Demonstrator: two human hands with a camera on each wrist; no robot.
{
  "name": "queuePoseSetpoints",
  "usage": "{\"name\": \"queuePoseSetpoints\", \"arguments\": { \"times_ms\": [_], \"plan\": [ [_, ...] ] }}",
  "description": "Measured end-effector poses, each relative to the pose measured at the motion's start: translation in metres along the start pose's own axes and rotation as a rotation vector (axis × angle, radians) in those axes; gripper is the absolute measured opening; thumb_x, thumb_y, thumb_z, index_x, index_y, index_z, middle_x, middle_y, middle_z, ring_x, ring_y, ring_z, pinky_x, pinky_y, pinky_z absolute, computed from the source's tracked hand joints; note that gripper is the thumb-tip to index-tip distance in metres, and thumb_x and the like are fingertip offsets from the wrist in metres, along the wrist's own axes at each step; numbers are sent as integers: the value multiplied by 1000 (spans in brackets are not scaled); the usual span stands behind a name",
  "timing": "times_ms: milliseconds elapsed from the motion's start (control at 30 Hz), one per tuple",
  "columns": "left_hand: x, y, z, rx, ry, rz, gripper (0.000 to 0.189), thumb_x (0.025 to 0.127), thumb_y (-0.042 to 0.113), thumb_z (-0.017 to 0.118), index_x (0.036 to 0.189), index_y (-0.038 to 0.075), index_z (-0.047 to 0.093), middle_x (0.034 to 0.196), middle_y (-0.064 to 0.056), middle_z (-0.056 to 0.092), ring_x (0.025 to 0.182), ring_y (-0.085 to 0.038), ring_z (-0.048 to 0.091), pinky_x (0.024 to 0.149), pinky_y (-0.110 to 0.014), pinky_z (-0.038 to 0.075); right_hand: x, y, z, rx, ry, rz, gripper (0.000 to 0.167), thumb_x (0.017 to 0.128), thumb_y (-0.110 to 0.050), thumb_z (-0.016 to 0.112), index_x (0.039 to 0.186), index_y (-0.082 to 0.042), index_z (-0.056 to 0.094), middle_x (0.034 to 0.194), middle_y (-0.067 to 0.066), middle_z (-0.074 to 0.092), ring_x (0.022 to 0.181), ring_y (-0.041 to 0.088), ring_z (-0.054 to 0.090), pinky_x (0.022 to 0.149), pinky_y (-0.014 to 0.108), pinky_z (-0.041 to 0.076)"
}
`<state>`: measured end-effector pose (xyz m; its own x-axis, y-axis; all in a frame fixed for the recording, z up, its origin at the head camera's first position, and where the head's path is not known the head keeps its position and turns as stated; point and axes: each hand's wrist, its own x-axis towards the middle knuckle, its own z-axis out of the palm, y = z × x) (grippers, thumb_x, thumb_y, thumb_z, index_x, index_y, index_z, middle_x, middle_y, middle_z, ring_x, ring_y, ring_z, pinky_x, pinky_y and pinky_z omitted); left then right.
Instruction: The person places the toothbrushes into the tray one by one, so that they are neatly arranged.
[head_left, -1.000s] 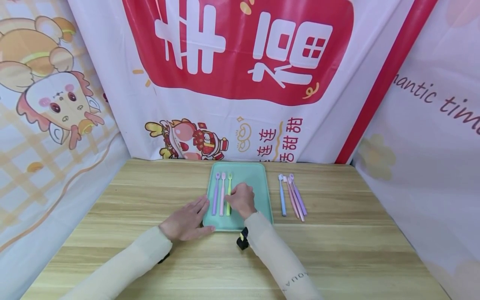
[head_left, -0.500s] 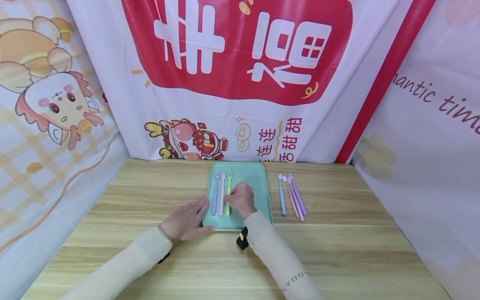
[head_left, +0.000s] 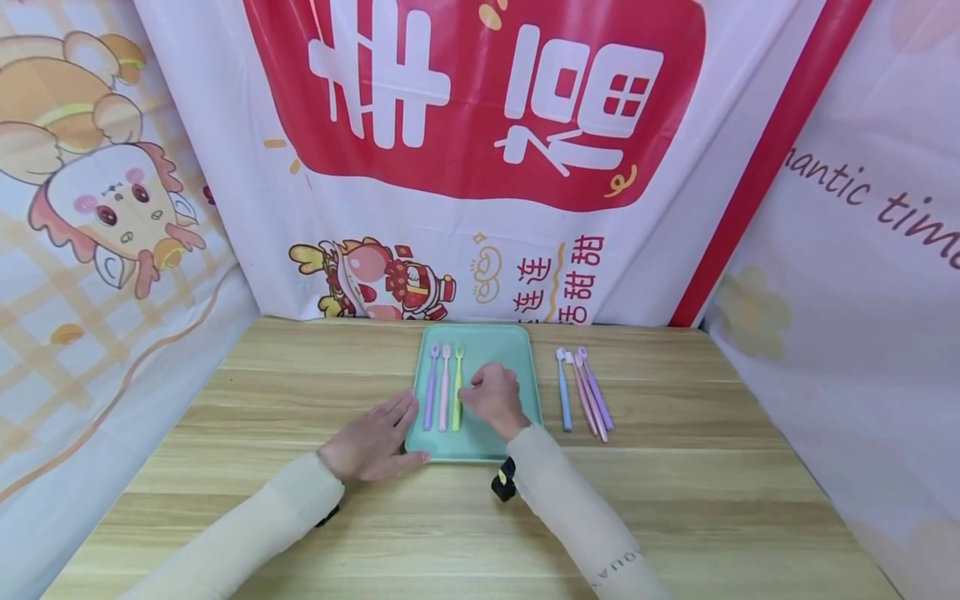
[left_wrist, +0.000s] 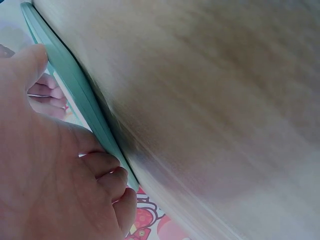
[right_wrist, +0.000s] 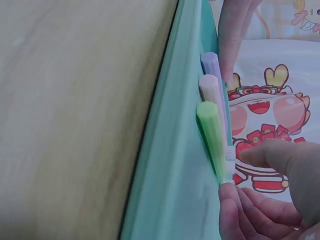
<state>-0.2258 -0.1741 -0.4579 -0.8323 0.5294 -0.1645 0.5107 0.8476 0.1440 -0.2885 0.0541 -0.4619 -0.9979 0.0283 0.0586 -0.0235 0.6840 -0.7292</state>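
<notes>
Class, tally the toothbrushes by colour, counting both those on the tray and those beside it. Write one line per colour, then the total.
Purple toothbrushes: 2
Pink toothbrushes: 3
Green toothbrush: 1
Blue toothbrush: 1
Total: 7

I have the tray (head_left: 517, 375) at the middle of the worktop (head_left: 300, 375)'s far edge, the backdrop (head_left: 480, 183) behind. In it, a row of toothbrushes (head_left: 444, 404) lies nearer the left edge, with the right hand (head_left: 493, 396) just beyond on its right. The left hand (head_left: 372, 442) covers the near left corner. Right of the tray lie loose toothbrushes (head_left: 566, 404).
</notes>
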Motion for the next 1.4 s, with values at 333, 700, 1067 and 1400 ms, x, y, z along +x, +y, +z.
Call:
{"name": "queuePoseSetpoints", "arguments": {
  "times_ms": [333,700,1067,1400],
  "plan": [
    [0,1,1,-16,-11,1,94,104,64,50,164,-5,28,175,-23,23,163,-39,25,131,-55,29,-4,23,-43,41,-131,-183,33,92,-20,82,119,-3,75,109,11,79,100,20,75,89,36,64],
    [0,-1,2,1,7,8,95,104,65,50,163,-6,28,174,-23,23,163,-39,26,131,-55,30,-4,38,-101,10,-187,-291,41,92,-17,82,130,-3,71,123,16,77,113,27,75,98,39,63],
    [-2,0,1,5,10,8,95,104,65,51,163,-6,29,174,-24,24,162,-39,27,131,-55,31,-4,64,-149,-93,-223,-284,51,95,-15,78,141,-1,63,133,19,72,122,34,71,104,47,60],
    [-2,-1,2,3,24,27,93,104,63,51,162,-8,30,173,-26,25,161,-42,28,130,-57,31,6,88,-181,-193,-213,-223,49,98,-15,74,142,1,62,137,22,70,124,38,70,104,50,59]
  ]
}}
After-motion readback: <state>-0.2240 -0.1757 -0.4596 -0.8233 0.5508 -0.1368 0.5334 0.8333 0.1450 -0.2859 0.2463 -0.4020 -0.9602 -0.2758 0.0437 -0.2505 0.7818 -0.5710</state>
